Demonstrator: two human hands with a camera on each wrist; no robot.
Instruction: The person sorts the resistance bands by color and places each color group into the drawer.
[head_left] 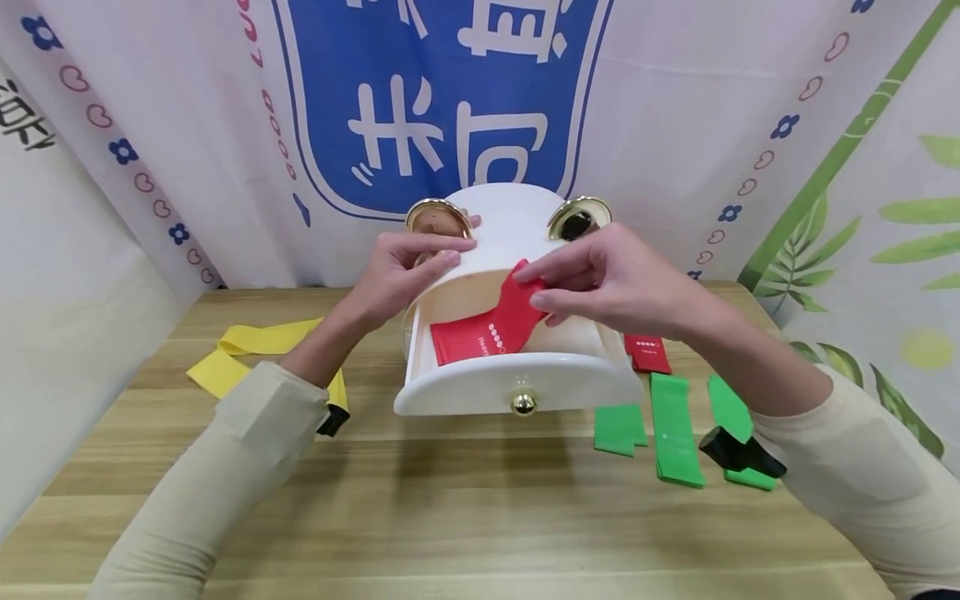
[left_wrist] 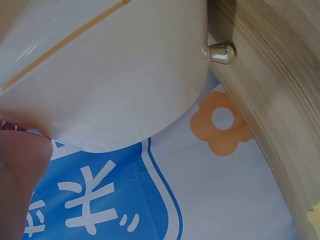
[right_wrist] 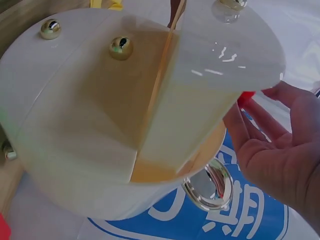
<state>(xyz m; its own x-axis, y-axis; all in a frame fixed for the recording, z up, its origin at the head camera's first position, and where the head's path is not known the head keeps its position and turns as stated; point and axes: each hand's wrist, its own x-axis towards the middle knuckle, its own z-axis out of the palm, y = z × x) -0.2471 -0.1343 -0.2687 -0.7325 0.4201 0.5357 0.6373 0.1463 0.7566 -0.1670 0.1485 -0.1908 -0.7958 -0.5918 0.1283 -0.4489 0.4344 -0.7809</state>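
A white rounded drawer box (head_left: 510,221) stands on the table with its top drawer (head_left: 465,387) pulled out. Inside the drawer lies part of a red resistance band (head_left: 461,337), its other end lifted by my right hand (head_left: 622,283), which pinches it between thumb and fingers. In the right wrist view only a sliver of the red band (right_wrist: 246,97) shows beside the right hand (right_wrist: 280,145). My left hand (head_left: 405,271) rests on the box top beside a gold-rimmed round fitting (head_left: 438,218), index finger fairly straight; some fingers are partly hidden behind the fitting.
Green bands (head_left: 675,433) and another red band piece (head_left: 648,354) lie right of the box. A yellow band (head_left: 270,337) is on the left, partly behind the left forearm. A second gold-rimmed fitting (head_left: 579,218) sits on the box's right. A printed curtain (head_left: 675,125) hangs behind.
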